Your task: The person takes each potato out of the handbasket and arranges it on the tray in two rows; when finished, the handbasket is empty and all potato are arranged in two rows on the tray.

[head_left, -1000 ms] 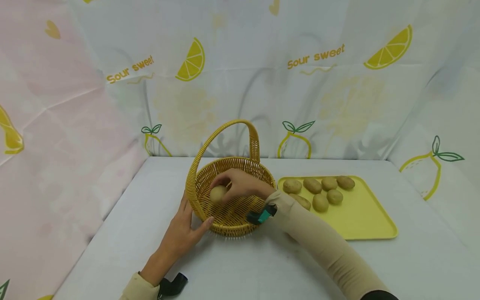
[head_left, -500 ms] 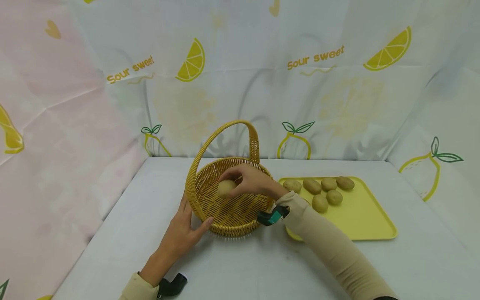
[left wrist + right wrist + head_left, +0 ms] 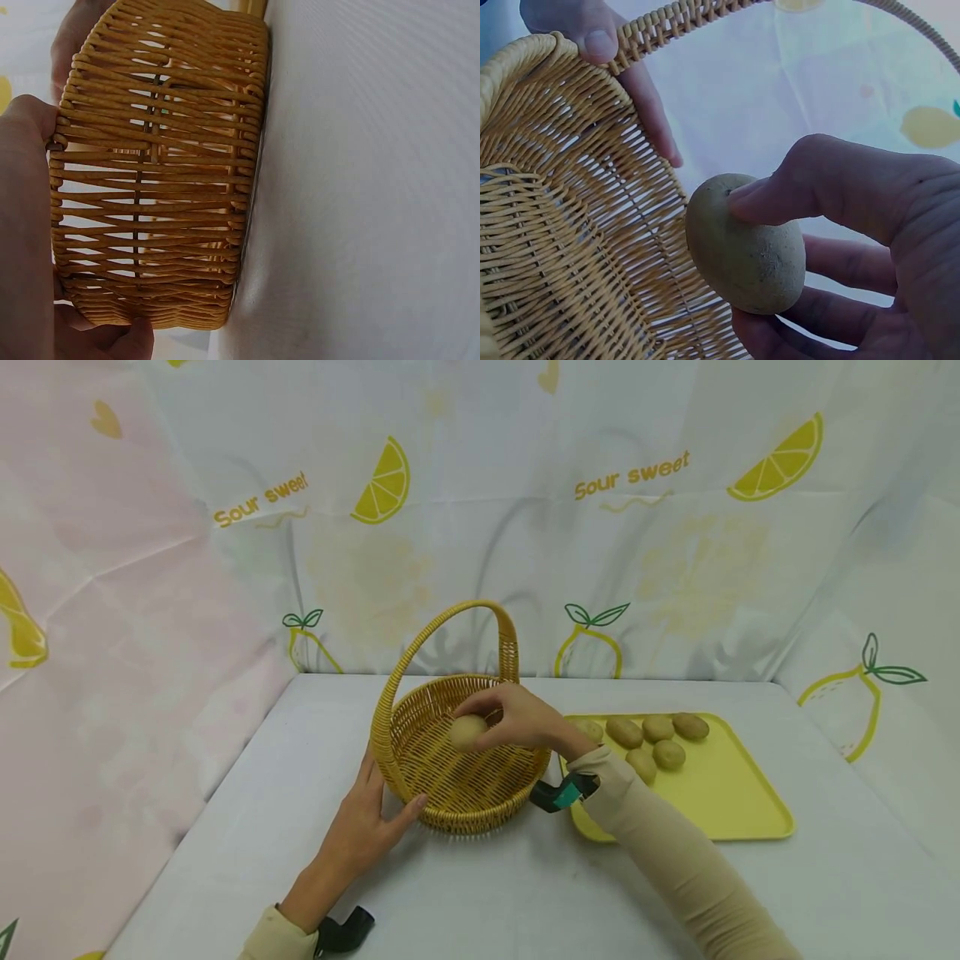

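My right hand (image 3: 517, 718) pinches a potato (image 3: 746, 244) between thumb and fingertips, over the inside of a yellow wicker basket (image 3: 465, 818). In the right wrist view the potato is pale brown and rounded, with the thumb (image 3: 772, 199) across its top. The basket stands upright on the table, its arched handle (image 3: 442, 622) raised, and its woven floor shows below the potato. At the basket's left side my left hand (image 3: 360, 827) holds it, thumb at the rim near the handle's base and fingers along the outer wall, partly hidden by the basket in the head view.
Right of the basket lies a yellow tray (image 3: 738, 802) with several potatoes (image 3: 669, 754) grouped at its far left; my right forearm (image 3: 660, 835) crosses its near left corner. A white cloth (image 3: 465, 902) covers the table. Printed fabric (image 3: 480, 485) hangs behind and at both sides.
My right hand has moved right and slightly up within the basket's opening, carrying the potato along. My left hand and the basket have stayed in place.
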A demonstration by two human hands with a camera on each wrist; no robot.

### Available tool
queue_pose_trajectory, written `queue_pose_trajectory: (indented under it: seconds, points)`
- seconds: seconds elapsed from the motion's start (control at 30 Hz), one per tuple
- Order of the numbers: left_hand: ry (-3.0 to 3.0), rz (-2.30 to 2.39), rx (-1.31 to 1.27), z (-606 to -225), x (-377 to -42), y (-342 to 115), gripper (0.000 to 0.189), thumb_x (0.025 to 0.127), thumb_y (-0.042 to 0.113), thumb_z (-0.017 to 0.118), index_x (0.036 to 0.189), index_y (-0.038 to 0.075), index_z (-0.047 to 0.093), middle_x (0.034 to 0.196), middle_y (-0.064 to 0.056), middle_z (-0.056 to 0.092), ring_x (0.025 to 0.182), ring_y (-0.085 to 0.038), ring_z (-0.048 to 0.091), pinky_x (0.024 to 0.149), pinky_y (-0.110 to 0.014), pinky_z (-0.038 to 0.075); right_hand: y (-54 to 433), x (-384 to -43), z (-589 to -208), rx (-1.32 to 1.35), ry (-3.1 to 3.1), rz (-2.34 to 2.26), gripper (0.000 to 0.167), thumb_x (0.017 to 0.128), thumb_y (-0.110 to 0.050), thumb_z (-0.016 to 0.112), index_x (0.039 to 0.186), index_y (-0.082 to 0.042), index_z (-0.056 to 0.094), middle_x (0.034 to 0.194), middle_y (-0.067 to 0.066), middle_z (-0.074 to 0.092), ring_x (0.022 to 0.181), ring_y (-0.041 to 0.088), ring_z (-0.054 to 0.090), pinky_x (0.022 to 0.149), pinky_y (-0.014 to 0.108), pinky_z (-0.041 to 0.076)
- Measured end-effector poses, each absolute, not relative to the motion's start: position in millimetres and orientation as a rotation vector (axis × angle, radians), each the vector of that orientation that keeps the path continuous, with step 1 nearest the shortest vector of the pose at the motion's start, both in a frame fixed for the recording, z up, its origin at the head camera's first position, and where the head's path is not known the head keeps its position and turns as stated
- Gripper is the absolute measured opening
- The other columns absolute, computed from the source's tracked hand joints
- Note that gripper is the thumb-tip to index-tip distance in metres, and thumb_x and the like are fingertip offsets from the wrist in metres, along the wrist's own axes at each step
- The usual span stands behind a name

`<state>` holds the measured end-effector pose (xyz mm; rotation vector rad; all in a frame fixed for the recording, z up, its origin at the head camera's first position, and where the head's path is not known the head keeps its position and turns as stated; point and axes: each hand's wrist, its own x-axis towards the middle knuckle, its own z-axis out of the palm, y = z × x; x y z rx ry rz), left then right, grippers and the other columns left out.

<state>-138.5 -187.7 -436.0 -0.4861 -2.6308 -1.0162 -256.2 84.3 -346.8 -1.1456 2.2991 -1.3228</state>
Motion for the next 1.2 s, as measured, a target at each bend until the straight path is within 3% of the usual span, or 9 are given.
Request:
queue_pose_trajectory:
  seconds: [0.37, 0.9, 1.2]
  points:
    - [-2.633, -1.009, -0.481, -435.7, -139.0, -187.6, 0.1, 0.096, 0.039, 0.075, 0.168, 0.011, 0.012, 0.173, -0.011, 0.005, 0.154, -0.038, 0.018, 0.114, -0.06, 0.033, 97.6, -254.6, -341.8, -1.104, 2.352, -1.365, 0.044, 0.081, -0.005, 0.085, 0.125, -0.005, 0.076, 0.117, 0.002, 0.072, 0.098, 0.02, 0.066, 0.087, 0.04, 0.056]
    - [-2.607, -1.001, -0.515, -436.1, -139.6, -189.1, 0.101, 0.097, 0.041, 0.074, 0.169, 0.023, 0.006, 0.173, -0.007, 0.003, 0.155, -0.035, 0.017, 0.114, -0.058, 0.033, 120.7, -246.2, -339.6, -1.014, 2.414, -1.455, 0.043, 0.083, -0.008, 0.085, 0.125, -0.009, 0.077, 0.124, 0.004, 0.069, 0.102, 0.023, 0.066, 0.087, 0.041, 0.056]
    - [-2.608, -1.006, -0.513, -435.9, -138.5, -188.4, 0.102, 0.096, 0.037, 0.076, 0.169, 0.02, 0.007, 0.173, -0.009, 0.003, 0.155, -0.036, 0.017, 0.114, -0.059, 0.033, 140.3, -235.8, -338.3, -0.96, 2.432, -1.53, 0.042, 0.083, -0.003, 0.084, 0.124, -0.004, 0.076, 0.123, 0.009, 0.071, 0.107, 0.024, 0.066, 0.093, 0.042, 0.055]
